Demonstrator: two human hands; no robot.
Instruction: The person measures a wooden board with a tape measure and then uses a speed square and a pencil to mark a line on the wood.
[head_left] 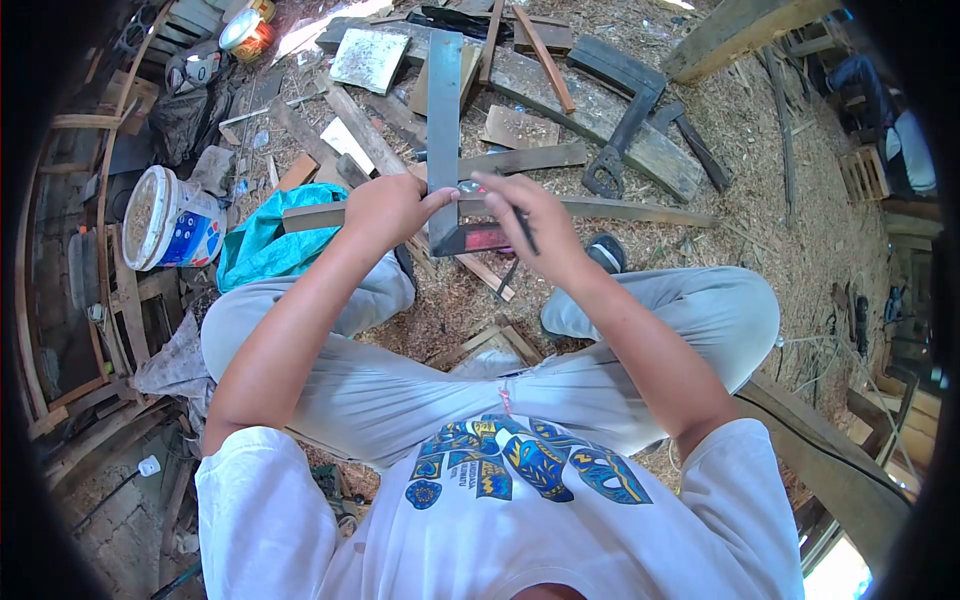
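Observation:
A try square with a long grey metal blade (444, 110) and a dark and red handle (482, 237) lies across a narrow wooden strip (620, 208). My left hand (388, 212) is closed around the strip and the square, its thumb pressed on the blade near the corner. To the right of the blade, my right hand (535, 225) is closed on a thin dark pencil-like tool (525, 232), close above the strip. What the tool's tip touches is too small to tell.
A handsaw (625, 130), wooden boards (600, 125) and offcuts lie ahead on ground strewn with shavings. At left stand a white bucket (170, 222) and a teal sack (270, 250). A wooden beam (740, 38) is at upper right; a person's leg (860, 80) shows at far right.

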